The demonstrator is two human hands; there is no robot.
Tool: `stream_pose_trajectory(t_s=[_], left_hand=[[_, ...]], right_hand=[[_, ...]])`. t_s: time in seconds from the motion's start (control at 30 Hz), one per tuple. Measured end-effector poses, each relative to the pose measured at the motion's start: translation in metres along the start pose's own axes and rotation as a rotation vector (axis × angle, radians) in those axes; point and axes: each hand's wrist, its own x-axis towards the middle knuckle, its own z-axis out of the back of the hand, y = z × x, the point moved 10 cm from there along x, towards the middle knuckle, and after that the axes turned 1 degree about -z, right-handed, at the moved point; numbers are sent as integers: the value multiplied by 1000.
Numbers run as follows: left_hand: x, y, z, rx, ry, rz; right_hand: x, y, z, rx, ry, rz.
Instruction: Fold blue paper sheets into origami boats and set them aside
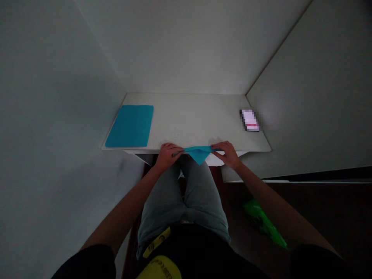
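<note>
A folded piece of blue paper [199, 154] is stretched between my two hands at the front edge of the white table [192, 116]. Its middle forms a triangle pointing down toward my lap. My left hand [169, 155] pinches the paper's left end between thumb and fingers. At the right end, my right hand [228, 153] grips it in the same way. To the left on the tabletop lies a flat stack or sheet of blue paper [130, 126], apart from both hands.
A phone with a lit, blurred screen [250, 120] lies at the table's right edge. Walls [186, 46] enclose the table at the back and left, and a pale panel [314, 93] stands on the right. A green plastic bag [264, 223] rests on the dark floor.
</note>
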Motion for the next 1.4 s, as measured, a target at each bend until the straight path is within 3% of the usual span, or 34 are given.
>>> stream_pose_trajectory(t_s=[0.17, 0.33, 0.57, 1.0, 1.4], left_hand=[[44, 13, 13, -184, -115, 129], [71, 22, 8, -212, -99, 150], [67, 20, 2, -79, -32, 60], [68, 41, 7, -385, -126, 212], [69, 47, 12, -457, -155, 242]], right_hand=[[30, -28, 6, 140, -97, -209], [59, -32, 7, 139, -145, -211], [55, -27, 3, 93, -67, -146], [55, -38, 5, 182, -126, -237], [57, -38, 7, 196, -124, -245]])
